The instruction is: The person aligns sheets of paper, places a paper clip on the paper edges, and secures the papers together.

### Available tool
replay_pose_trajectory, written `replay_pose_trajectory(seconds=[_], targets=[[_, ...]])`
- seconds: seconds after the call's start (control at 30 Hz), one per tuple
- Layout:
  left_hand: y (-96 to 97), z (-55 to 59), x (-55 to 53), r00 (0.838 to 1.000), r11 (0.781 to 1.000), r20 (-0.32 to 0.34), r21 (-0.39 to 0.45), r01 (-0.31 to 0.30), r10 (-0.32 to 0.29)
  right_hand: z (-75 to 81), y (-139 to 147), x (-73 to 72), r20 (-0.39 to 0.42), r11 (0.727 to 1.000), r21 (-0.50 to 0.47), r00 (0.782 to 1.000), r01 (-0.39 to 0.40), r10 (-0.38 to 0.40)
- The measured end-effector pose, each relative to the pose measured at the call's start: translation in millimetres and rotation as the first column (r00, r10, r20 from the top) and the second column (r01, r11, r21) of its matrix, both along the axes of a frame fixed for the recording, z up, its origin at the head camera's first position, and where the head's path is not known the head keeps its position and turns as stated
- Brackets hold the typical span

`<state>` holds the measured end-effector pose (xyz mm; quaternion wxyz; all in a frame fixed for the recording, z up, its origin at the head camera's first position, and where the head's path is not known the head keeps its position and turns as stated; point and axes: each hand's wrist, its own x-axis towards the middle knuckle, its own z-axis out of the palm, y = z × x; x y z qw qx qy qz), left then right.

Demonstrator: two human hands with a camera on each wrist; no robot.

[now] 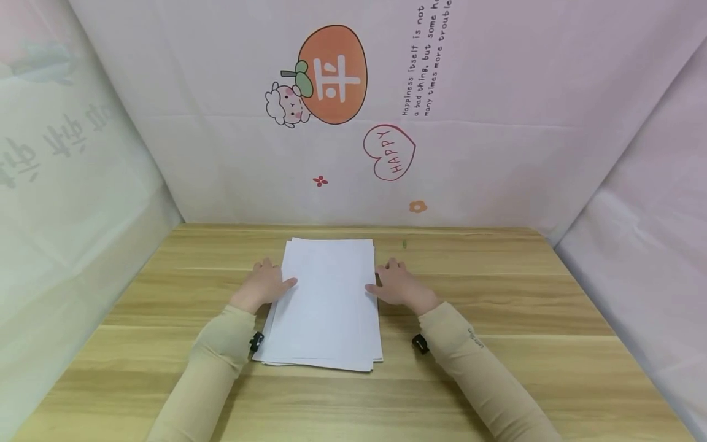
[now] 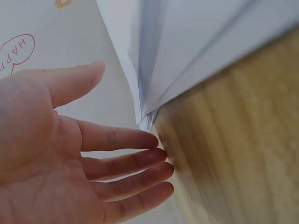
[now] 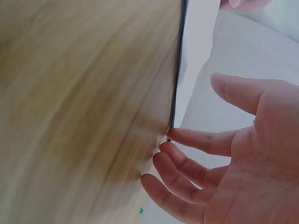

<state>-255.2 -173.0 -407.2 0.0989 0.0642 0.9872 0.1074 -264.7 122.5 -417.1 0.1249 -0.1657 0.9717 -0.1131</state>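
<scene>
Wood-grain table (image 1: 513, 301), light tan with darker streaks, small green mark (image 1: 405, 244) near its far edge, right of middle. White backdrop (image 1: 525, 166) along the far side, horizontal crease across it, printed with an orange fruit (image 1: 353, 61) bearing a white character, a sheep-like figure (image 1: 288, 105) at its lower left, black English text (image 1: 426, 67) to the right, a red "HAPPY" heart (image 1: 390, 152) under that, plus a red flower (image 1: 320, 181) and an orange flower (image 1: 418, 207) lower down. White cloth sides: left panel (image 1: 83, 202) with faint grey characters, right panel (image 1: 646, 245) wrinkled.
</scene>
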Motion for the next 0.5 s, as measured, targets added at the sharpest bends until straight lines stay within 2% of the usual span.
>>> replay_pose_trajectory(seconds=[0.2, 0.33, 0.5], targets=[[2.7, 0.4, 0.3, 1.0, 1.0, -0.016, -0.003, -0.016, 0.016, 4.6, -2.5, 1.9, 0.046, 0.997, -0.067, 0.998, 0.05, -0.047], [4.5, -2.1, -3.0, 0.999, 0.999, -0.016, 0.003, -0.039, 0.039, 8.6, -3.9, 4.0, 0.066, 0.988, -0.13, 0.995, 0.08, -0.071], [5.5, -4.6, -6.8, 0.998, 0.998, -0.02, 0.012, -0.057, 0.058, 9.6, -5.4, 4.5, 0.084, 0.981, -0.164, 0.993, 0.1, -0.087]])
